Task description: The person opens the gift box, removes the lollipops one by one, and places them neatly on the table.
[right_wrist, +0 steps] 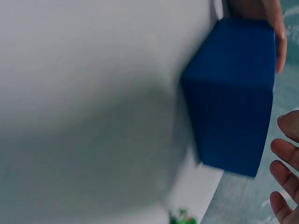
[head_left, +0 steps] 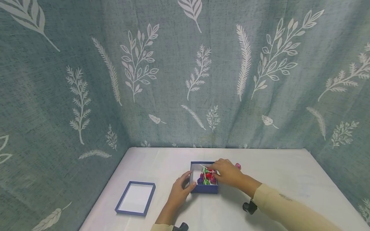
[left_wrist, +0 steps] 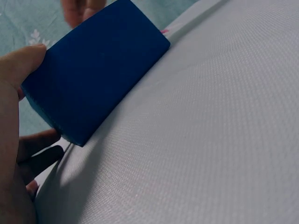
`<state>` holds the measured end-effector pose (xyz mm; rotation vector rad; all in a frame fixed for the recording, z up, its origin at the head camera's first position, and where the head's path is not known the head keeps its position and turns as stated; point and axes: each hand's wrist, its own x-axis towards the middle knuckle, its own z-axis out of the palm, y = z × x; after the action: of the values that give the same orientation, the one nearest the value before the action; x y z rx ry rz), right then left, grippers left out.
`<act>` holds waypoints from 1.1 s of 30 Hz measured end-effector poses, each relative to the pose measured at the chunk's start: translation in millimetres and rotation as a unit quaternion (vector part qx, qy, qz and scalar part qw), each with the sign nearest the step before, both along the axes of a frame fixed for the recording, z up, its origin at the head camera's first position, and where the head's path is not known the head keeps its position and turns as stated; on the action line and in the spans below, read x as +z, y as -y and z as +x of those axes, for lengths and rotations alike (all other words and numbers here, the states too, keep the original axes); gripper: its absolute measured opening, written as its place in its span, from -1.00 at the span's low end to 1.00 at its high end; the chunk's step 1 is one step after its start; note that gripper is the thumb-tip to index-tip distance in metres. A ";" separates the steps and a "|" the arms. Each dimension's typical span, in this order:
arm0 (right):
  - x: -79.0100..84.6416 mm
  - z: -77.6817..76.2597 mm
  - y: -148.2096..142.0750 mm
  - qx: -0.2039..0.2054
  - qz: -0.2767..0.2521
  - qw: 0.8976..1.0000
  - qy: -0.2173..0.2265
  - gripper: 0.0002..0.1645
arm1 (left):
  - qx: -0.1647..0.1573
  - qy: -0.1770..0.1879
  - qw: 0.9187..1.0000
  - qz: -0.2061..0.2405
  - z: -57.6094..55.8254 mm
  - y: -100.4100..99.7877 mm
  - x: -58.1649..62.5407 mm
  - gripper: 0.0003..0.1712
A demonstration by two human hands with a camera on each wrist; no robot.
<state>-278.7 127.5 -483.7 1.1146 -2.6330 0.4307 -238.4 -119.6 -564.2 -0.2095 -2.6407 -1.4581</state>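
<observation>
A blue box [head_left: 204, 189] without its lid stands on the white table. Several wrapped lollipops [head_left: 207, 175] in red, green and purple lie inside it, toward its right side, some with white sticks showing. My left hand [head_left: 180, 192] holds the box at its left side, thumb at the near corner and fingers along the left wall. Above the right rim is my right hand [head_left: 227, 172], its fingers reaching over the lollipops. In the right wrist view its fingers [right_wrist: 284, 175] are spread apart beside the box, with nothing between them.
The box's lid [head_left: 135, 198], white inside with a blue rim, lies at the left of the table. A pink lollipop [head_left: 238, 166] is on the table beyond my right hand; something green [right_wrist: 182, 218] shows in the right wrist view. A patterned curtain [head_left: 185, 80] surrounds the table.
</observation>
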 end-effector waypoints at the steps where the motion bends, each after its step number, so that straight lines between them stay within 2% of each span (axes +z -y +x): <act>1: -0.5 0.0 4.2 0.012 -0.002 1.000 -0.004 -0.73 | -0.001 -0.001 1.000 0.001 0.0 0.2 -0.2 -0.36; 5: -4.2 0.4 19.8 0.032 0.002 0.999 0.012 -0.78 | -0.008 -0.008 1.000 0.008 -0.1 0.5 -2.3 -0.36; 9: -6.3 0.2 31.2 0.045 0.012 0.998 0.041 -0.73 | -0.016 -0.013 1.000 0.009 -0.1 0.2 -3.3 -0.36; 14: -5.6 -3.9 41.0 0.064 0.011 0.997 0.042 -0.75 | -0.016 -0.015 1.000 0.007 -0.8 -0.1 -2.9 -0.37; 20: -6.8 -9.3 51.3 0.060 0.037 0.996 0.052 -0.76 | -0.014 -0.004 1.000 0.000 -0.1 0.0 -0.9 -0.35; 26: -10.3 -12.2 59.6 0.052 0.069 0.995 0.055 -0.76 | -0.018 -0.008 1.000 0.003 0.4 0.8 1.8 -0.33; 33: -14.5 -16.8 64.7 0.039 0.080 0.992 0.087 -0.83 | -0.011 -0.002 1.000 -0.007 0.5 2.0 1.7 -0.33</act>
<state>-295.5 62.8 -498.2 1.2877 -2.8254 0.3513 -237.9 -121.6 -562.5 -0.2427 -2.6532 -1.4447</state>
